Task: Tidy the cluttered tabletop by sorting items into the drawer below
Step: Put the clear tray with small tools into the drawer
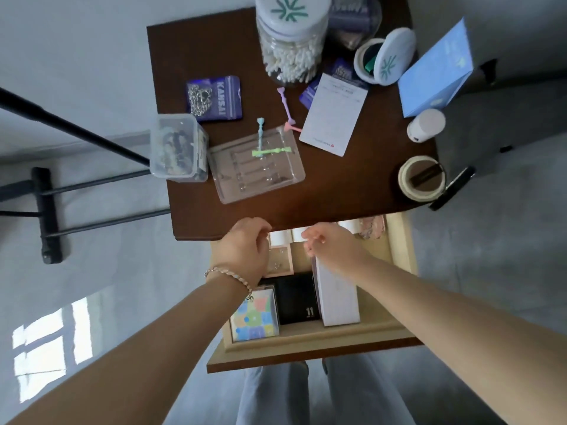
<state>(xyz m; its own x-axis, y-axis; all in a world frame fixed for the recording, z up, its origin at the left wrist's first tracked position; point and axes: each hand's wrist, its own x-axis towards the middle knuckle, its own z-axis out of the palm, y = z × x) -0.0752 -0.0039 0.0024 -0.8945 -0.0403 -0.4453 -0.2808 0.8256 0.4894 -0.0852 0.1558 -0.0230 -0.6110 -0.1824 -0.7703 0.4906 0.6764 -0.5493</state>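
hands [242, 245] over open drawer [306, 335], cluttered tabletop [221, 56] beyond

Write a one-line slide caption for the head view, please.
Left hand and right hand over the open drawer, under a table holding a swab jar, tape roll and clear tray.

place: home room | signs: wooden side table [199, 50]; cotton-swab jar [290, 56]

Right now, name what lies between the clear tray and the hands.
Head view: only bare tabletop separates the clear tray from the left hand and right hand.
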